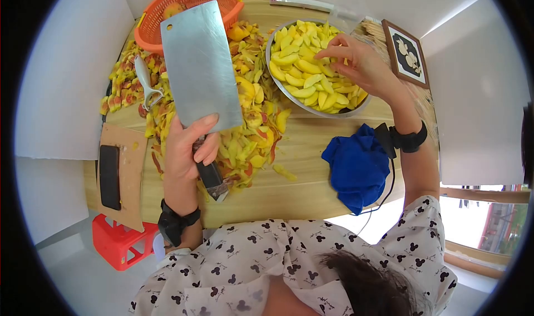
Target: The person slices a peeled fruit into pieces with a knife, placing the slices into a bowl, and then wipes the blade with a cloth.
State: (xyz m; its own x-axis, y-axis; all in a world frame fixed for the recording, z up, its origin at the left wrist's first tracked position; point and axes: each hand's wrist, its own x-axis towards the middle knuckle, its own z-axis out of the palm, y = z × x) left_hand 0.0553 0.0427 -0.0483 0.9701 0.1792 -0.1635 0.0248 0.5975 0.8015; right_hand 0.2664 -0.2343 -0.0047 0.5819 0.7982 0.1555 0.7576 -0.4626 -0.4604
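Note:
My left hand (pixel 193 143) is wrapped round the black handle of a cleaver (pixel 201 65), whose broad blade points up and away from me. Over the right part of a metal bowl (pixel 276 81), my right hand (pixel 359 63) hovers with its fingers apart and nothing visible in them. Pale yellow-green fruit slices (pixel 305 65) fill the bowl. Peels and trimmings (pixel 253 143) lie heaped on the table behind and beside the cleaver. A white peeler (pixel 146 82) rests on the peels to the left.
An orange basket (pixel 153 24) with some fruit stands at the back left. A blue cloth (pixel 359 168) lies at the right, near a framed picture (pixel 407 54). At the left, a dark phone-like slab (pixel 109 177) rests on cardboard (pixel 132 188), above a red stool (pixel 119 243).

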